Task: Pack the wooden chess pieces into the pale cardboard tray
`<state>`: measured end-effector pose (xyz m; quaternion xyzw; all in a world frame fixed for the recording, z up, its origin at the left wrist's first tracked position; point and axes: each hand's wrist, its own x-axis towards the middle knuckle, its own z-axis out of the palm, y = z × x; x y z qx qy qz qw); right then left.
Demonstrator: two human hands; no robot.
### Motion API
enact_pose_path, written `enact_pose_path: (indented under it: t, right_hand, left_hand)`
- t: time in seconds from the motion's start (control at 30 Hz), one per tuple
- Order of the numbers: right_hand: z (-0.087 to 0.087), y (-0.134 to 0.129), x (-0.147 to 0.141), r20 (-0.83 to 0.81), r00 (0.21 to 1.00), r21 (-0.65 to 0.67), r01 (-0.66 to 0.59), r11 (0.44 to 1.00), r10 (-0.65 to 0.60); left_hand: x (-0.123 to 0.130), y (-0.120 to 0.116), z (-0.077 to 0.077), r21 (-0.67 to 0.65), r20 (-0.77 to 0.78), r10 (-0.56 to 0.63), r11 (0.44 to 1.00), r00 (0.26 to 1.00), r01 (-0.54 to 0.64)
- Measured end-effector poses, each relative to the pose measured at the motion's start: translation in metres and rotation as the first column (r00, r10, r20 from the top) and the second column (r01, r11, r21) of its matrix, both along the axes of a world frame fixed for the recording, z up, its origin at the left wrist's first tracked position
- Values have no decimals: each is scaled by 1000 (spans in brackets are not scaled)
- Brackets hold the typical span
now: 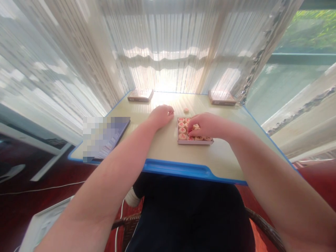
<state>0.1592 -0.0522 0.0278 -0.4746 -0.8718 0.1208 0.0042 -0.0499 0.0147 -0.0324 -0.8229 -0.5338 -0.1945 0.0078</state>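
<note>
A shallow box (195,142) stands on the table, filled with several round wooden Chinese chess pieces (182,130) that bear red characters. My right hand (206,124) reaches over the box from the right. Its thumb and fingers are pinched together at a Chinese chess piece among the others; the hand covers part of the box. To the left of the box, my left hand (161,116) rests low over the table with its fingers curled in. Whatever it may hold is hidden. One loose Chinese chess piece (186,110) lies on the table behind the box.
The pale table (157,147) has a blue edge with a trough (178,168) at the front. Flat boxes stand at the back left (140,95) and back right (222,97). A dark-blue book-like item (115,138), partly blurred out, lies at left. Curtains (168,45) hang behind.
</note>
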Motion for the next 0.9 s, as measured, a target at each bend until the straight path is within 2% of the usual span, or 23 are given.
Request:
enact_pose_path:
  t: [0.13, 0.37, 0.9]
  right_hand:
    - [2, 0, 1, -18, 998, 4, 58, 998, -58]
    - [-2, 1, -2, 26, 998, 40, 48, 998, -49]
    - [-4, 1, -1, -21, 998, 18, 59, 998, -58]
  left_hand:
    - [0, 0, 0, -6, 3, 5, 1000, 1000, -5]
    - [1, 0, 1, -8, 12, 2, 1000, 1000, -2]
    - [3, -2, 3, -35, 19, 18, 999, 1000, -17]
